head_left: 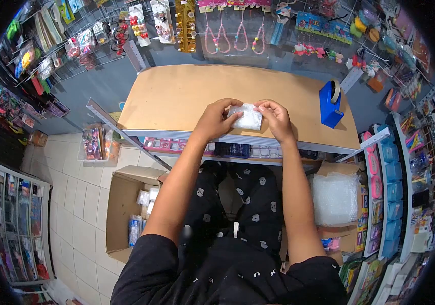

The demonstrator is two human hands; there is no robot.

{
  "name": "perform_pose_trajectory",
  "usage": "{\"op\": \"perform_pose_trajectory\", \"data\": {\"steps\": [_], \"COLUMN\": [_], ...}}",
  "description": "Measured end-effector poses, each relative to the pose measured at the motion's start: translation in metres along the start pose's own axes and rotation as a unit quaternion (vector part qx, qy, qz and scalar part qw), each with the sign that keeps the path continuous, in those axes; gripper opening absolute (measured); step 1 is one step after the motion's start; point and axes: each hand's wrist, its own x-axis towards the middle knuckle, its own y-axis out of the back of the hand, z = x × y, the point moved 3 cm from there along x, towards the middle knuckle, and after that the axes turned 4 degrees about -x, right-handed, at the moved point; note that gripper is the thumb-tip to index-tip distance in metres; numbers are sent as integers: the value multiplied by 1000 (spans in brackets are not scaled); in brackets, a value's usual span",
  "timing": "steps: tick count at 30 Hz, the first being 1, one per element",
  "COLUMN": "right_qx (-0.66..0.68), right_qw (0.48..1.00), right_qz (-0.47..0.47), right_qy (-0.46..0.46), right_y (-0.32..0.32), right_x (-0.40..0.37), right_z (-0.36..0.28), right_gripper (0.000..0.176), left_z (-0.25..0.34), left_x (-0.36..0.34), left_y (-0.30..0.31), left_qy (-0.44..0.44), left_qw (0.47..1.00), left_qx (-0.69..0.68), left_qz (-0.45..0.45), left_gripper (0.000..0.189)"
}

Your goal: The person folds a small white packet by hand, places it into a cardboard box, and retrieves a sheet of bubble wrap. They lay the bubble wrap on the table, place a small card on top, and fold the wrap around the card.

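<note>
A small white packet (248, 117), which looks wrapped in clear bubble wrap, is held between both hands above the front edge of the wooden table (187, 84). My left hand (219, 119) grips its left side, with the thumb on top and the fingers behind. At the packet's upper right corner, my right hand (275, 119) pinches the wrap with thumb and forefinger. A blue tape dispenser (331, 105) with a roll of tape stands at the table's right end, apart from my hands.
An open cardboard box (124, 216) with small packages sits on the floor at left. Bubble wrap sheets (335, 199) lie in a carton at right. Beyond the table hang bead necklaces (218, 39). A plastic bin (98, 147) stands left of the table.
</note>
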Motion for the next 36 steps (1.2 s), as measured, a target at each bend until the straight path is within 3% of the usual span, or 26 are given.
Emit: {"op": "perform_pose_trajectory", "data": {"steps": [3, 6, 9, 10, 12, 16, 19, 22, 25, 28, 36], "right_qx": [36, 6, -22, -63, -143, -353, -384, -390, -444, -433, -480], "right_qw": [999, 999, 994, 984, 948, 842, 797, 774, 734, 722, 665], "right_qz": [5, -22, -101, -153, -254, -383, -442, -471, -502, -513, -549], "right_qy": [-14, -23, -42, -71, -128, -140, -148, -161, -112, -170, -159], "right_y": [-1, 2, 9, 10, 14, -3, -12, -20, -28, -32, -44], "right_x": [-2, 2, 18, 25, 44, 73, 93, 101, 108, 111, 116], "right_z": [-5, -8, -11, -16, -30, -77, -78, -80, -76, -76, -79], "right_gripper": [21, 21, 21, 21, 22, 26, 28, 27, 24, 26, 22], "left_z": [-4, -4, -12, -7, 2, -7, -6, -7, -9, -9, -7], "left_x": [3, 3, 7, 6, 4, 5, 4, 5, 5, 5, 5], "left_y": [-1, -1, -1, 1, 2, -1, 1, 0, 0, 1, 1], "left_qy": [-52, -34, -87, -48, 33, 16, 11, 9, 5, 0, -19], "left_qw": [998, 999, 996, 999, 999, 999, 1000, 1000, 1000, 1000, 999], "left_qx": [9, -5, 24, 15, -2, -36, -2, -11, -17, -24, -28], "left_qz": [17, 3, 1, -4, -15, 2, -3, 2, 5, 5, 20], "left_gripper": [21, 20, 19, 19, 18, 19, 20, 20, 21, 21, 21]}}
